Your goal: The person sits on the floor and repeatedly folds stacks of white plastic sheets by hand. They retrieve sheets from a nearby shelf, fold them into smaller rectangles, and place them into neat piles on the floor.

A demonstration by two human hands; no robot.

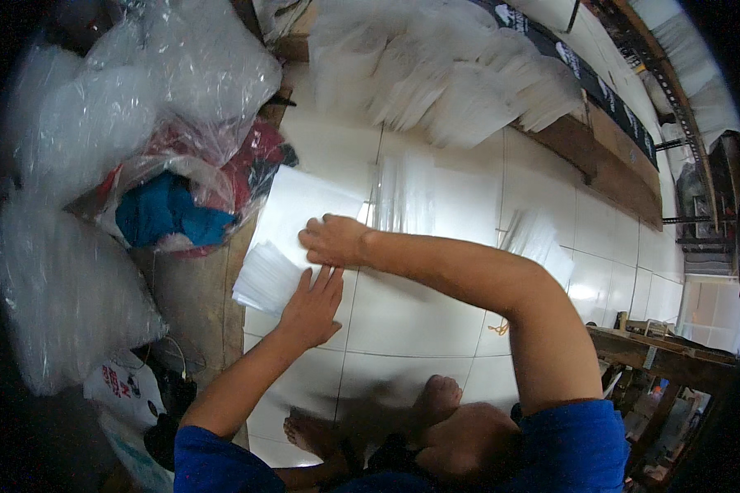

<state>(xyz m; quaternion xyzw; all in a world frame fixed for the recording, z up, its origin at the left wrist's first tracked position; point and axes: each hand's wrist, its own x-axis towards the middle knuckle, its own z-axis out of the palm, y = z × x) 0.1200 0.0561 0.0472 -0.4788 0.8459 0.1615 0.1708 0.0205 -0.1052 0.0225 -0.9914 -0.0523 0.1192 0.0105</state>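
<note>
A stack of thin white sheets (263, 278), fanned at its near edge, lies at the left on the tiled floor's edge. One larger white sheet (308, 193) spreads beyond it; whether these are paper or plastic, I cannot tell. My left hand (314, 311) rests at the stack's right side, fingers stretched out and apart. Just above it, my right hand (335, 240) reaches across from the right, its fingers curled down at the white sheet. Its fingertips are partly hidden. Both hands are close together.
Clear plastic bundles (156, 74) fill the left, beside a bag holding blue cloth (168, 212). Piles of clear plastic bags (436, 74) lie at the back along a cardboard edge (600, 156). Smaller clear bag stacks (403, 195) sit on the tiles. A wooden rack (666, 345) stands right.
</note>
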